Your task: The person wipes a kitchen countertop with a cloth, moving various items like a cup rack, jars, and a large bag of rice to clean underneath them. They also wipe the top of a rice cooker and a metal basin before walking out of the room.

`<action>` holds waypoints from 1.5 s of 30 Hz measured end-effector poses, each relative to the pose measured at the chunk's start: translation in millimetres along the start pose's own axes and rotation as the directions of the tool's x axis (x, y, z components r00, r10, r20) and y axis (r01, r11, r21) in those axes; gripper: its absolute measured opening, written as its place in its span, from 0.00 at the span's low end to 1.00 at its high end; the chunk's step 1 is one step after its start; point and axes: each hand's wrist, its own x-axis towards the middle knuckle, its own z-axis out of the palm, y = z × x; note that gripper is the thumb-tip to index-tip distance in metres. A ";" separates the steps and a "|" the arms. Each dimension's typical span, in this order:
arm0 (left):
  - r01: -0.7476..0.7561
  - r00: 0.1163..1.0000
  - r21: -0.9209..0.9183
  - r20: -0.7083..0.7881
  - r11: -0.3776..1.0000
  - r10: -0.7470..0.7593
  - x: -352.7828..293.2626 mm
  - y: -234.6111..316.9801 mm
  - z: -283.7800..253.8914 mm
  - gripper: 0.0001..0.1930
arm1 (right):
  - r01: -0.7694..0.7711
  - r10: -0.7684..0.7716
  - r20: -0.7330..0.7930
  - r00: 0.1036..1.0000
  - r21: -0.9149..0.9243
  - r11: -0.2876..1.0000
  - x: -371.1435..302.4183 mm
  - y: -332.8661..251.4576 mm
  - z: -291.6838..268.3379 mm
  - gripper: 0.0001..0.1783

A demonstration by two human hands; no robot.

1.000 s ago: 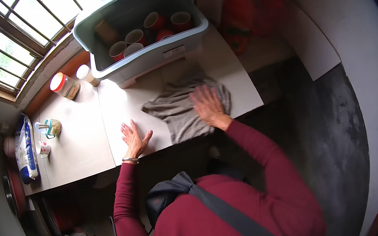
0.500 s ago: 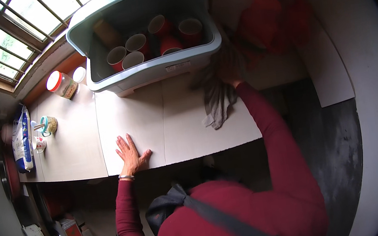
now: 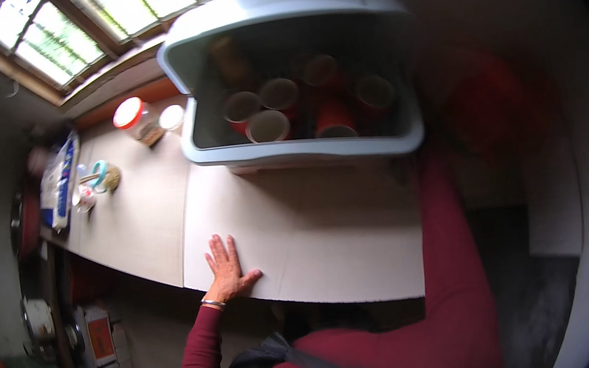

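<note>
My left hand [image 3: 227, 270] lies flat on the pale tabletop [image 3: 330, 224] near its front edge, fingers spread and nothing under them that I can see. My right arm, in a dark red sleeve [image 3: 452, 237], reaches forward past the right end of a light blue-grey plastic bin [image 3: 305, 154]. The hand at its end is lost in shadow and blur beside the bin, so its fingers and anything in them cannot be made out. Inside the bin stand several red cups [image 3: 241, 107] with pale insides, and one red cup [image 3: 335, 119] looks tilted.
Left of the bin stand a red-lidded jar [image 3: 139, 121] and a white-lidded container [image 3: 172, 118]. Farther left are a teal-rimmed jar [image 3: 106, 176], a small patterned cup [image 3: 84, 199] and a blue-and-white bag [image 3: 60, 179]. A red plastic bag [image 3: 491, 107] sits at the right.
My right arm has reached farther forward beside the bin, and the grey cloth that lay by that hand is out of sight. The whole view has shifted; my left hand still rests flat.
</note>
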 end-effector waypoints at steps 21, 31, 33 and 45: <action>-0.052 0.997 -0.008 -0.060 0.999 0.051 6.9 0.9 9.4 0.62 | 0.019 -0.001 0.347 0.938 -0.047 0.999 -129.7 3.8 -20.6 0.23; -0.054 0.994 0.027 -0.097 0.998 0.056 13.3 7.5 4.4 0.61 | 0.455 -0.490 0.043 0.871 0.307 0.836 -246.8 -251.5 -60.4 0.29; -0.037 0.996 0.123 -0.072 0.992 0.046 15.4 8.8 2.8 0.60 | 0.541 -0.605 0.040 0.795 0.406 0.737 -246.1 -283.2 -78.4 0.28; -0.012 0.999 0.075 -0.046 0.997 0.015 14.7 5.6 7.6 0.64 | 0.118 -0.081 -0.132 0.988 0.298 0.947 -159.8 -198.0 -22.0 0.29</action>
